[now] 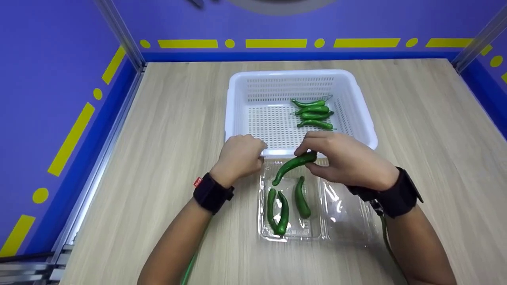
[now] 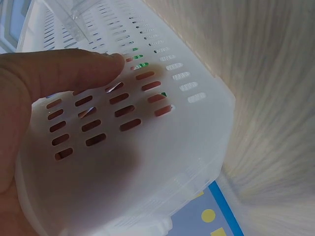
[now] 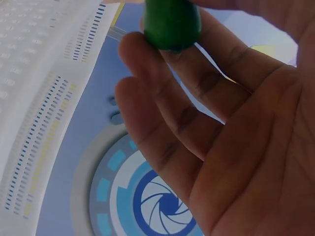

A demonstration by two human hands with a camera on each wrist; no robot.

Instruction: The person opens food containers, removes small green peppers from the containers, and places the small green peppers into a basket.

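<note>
White basket [image 1: 291, 73] stands behind clear tray [image 1: 309, 230]. Left hand [image 1: 242, 158] grips the basket's near wall. Right hand [image 1: 344, 160] pinches green pepper [image 1: 293, 163] by its thick end; the thin end projects free over the tray.

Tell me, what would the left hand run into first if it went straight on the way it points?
Most likely the white basket: the left hand grips its near wall, thumb outside, so going on would probably push that wall first.
</note>
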